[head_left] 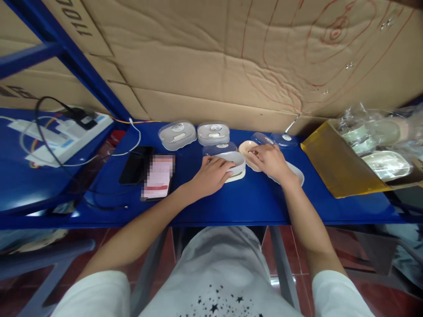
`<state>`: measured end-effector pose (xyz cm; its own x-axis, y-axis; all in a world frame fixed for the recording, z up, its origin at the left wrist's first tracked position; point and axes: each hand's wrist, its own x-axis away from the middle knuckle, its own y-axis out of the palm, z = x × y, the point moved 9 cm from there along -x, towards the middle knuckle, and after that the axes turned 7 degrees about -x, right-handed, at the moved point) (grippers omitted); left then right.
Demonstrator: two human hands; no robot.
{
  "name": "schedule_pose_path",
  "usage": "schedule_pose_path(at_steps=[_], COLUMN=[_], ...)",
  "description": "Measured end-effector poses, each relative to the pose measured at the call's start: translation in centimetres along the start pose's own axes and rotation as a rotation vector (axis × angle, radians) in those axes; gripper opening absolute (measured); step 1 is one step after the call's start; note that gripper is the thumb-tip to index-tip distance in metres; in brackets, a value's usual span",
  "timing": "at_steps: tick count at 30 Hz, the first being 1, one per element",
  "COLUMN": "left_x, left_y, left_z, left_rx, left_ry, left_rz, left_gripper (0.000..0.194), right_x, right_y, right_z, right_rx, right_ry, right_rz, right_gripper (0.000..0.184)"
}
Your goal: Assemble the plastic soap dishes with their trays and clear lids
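Note:
My left hand (214,174) is closed around a white oval dish (240,162), with fingers over its side and the thumb near the front. A cream-coloured piece (238,177) shows under that dish. My right hand (271,160) has its bent fingers on a beige oval dish (245,149), gripping it at its right side; some fingertips are hidden. A white oval dish (296,172) lies partly under my right wrist. Behind my hands are a clear plastic lid (211,149) and two more clear lids (259,138) (282,140), one with a round label.
Two white dishes with clear lids (177,135) (213,134) stand at the back. Left are two phones (135,165) (160,176) and a power strip (71,141) with cables. A cardboard box (337,163) of wrapped dishes stands right. Cardboard (185,57) walls the blue table's (198,209) back.

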<state>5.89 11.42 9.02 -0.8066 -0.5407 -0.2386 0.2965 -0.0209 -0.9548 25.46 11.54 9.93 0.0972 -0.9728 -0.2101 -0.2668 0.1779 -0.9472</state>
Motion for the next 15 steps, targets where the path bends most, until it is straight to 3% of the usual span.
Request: schedule_pose_path(at_steps=[3,7,15], left_x=[-0.1,-0.3,-0.3], left_y=[0.4,0.7,0.4], left_z=[0.0,-0.1,-0.1], left_rx=[-0.012,-0.019,-0.038], left_ry=[-0.006,-0.015,-0.027], left_rz=[0.005,0.027,0.061], left_gripper=[0.033,0.035,0.038], right_x=[0.5,0.4,0.1], right_y=[1.4,2.0,-0.9], right_z=[-1.0,-0.9,0.9], right_rx=[0.022,0.022,0.011], right_ry=[-0.025,-0.019,0.036], right_rz=[-0.082,-0.098,0.044], right_gripper=[0.039,0.043,0.051])
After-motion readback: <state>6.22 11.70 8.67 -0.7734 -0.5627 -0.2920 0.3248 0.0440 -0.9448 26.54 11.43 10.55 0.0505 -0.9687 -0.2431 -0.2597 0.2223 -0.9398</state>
